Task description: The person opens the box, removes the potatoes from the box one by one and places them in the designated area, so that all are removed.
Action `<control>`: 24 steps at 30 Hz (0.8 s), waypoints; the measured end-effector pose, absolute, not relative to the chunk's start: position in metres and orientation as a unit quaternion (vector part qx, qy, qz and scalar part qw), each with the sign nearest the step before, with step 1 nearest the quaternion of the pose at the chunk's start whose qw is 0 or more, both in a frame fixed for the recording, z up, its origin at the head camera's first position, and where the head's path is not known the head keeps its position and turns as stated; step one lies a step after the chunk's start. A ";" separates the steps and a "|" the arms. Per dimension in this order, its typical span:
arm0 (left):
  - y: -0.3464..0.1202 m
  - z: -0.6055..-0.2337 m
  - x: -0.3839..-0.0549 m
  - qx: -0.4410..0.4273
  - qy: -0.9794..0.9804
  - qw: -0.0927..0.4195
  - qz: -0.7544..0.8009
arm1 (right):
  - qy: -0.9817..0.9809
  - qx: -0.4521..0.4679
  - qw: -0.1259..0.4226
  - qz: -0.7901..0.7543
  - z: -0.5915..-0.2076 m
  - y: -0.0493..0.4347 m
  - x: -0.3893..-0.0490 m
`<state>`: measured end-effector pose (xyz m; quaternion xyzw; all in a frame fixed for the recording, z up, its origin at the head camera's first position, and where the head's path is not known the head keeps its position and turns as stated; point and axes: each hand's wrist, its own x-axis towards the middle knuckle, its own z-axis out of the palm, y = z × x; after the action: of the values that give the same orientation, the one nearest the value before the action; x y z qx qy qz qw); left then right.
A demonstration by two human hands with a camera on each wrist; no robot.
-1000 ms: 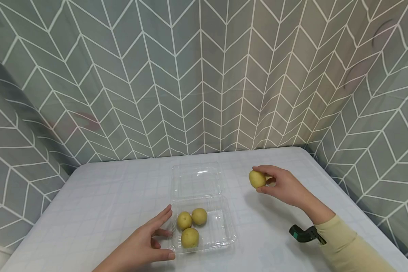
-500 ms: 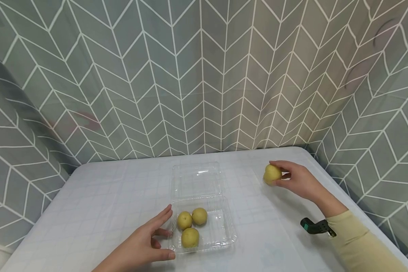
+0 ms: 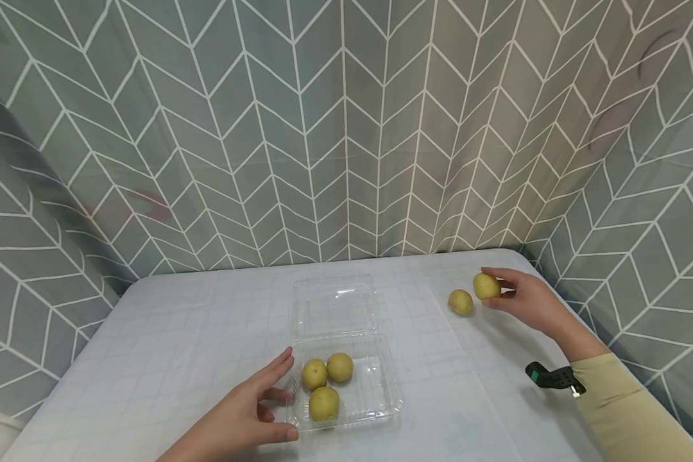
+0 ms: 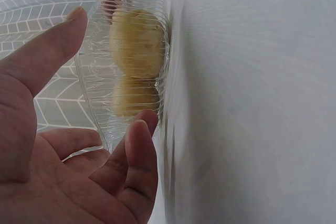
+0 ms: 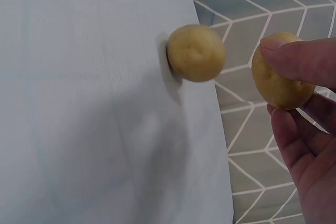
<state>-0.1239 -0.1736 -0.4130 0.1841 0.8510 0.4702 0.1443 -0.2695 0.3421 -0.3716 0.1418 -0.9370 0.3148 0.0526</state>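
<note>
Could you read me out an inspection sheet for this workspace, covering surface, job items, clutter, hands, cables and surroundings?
Surface: white tablecloth over the table.
Job's things: three potatoes inside a clear plastic container, lid open; another potato rests on the cloth.
Clutter: nothing seen.
Hands: left hand at the container's left side; right hand grips a fifth potato.
Cables: nothing seen.
Surroundings: gray curtain with white lines.

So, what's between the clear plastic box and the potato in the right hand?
White tablecloth and one loose potato resting on it, much nearer the held potato than the box; the head view shows this.
</note>
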 end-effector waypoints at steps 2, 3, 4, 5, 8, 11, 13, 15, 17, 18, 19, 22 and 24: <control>-0.174 -0.414 -0.124 0.189 0.850 0.141 0.470 | -0.938 0.137 0.050 0.315 -0.372 0.346 -0.270; -0.174 -0.414 -0.124 0.192 0.851 0.140 0.469 | -0.938 0.135 0.047 0.315 -0.373 0.348 -0.271; -0.174 -0.414 -0.124 0.192 0.850 0.140 0.471 | -0.939 0.133 0.044 0.316 -0.373 0.349 -0.271; -0.174 -0.415 -0.124 0.195 0.849 0.138 0.472 | -0.939 0.130 0.041 0.317 -0.373 0.351 -0.271; -0.174 -0.415 -0.123 0.197 0.849 0.136 0.471 | -0.940 0.122 0.036 0.318 -0.375 0.354 -0.272; -0.175 -0.415 -0.123 0.196 0.851 0.134 0.469 | -0.941 0.117 0.034 0.316 -0.376 0.357 -0.275; -0.174 -0.415 -0.123 0.197 0.852 0.132 0.466 | -0.942 0.115 0.033 0.312 -0.378 0.359 -0.277; -0.174 -0.414 -0.123 0.196 0.853 0.131 0.465 | -0.944 0.114 0.031 0.308 -0.380 0.362 -0.280; -0.174 -0.414 -0.123 0.195 0.854 0.131 0.464 | -0.946 0.113 0.030 0.302 -0.383 0.366 -0.283; -0.174 -0.414 -0.123 0.195 0.854 0.130 0.464 | -0.947 0.112 0.030 0.299 -0.384 0.368 -0.284; -0.174 -0.414 -0.123 0.195 0.854 0.130 0.464 | -0.948 0.112 0.029 0.297 -0.384 0.370 -0.285; -0.174 -0.414 -0.123 0.193 0.853 0.132 0.466 | -0.949 0.110 0.029 0.293 -0.386 0.375 -0.288; -0.174 -0.414 -0.123 0.192 0.853 0.134 0.467 | -0.950 0.107 0.029 0.292 -0.387 0.377 -0.288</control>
<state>-0.1228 -0.1736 -0.4135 0.1923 0.8525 0.4672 0.1338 -0.2885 0.3769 -0.3874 0.1074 -0.9499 0.2922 0.0287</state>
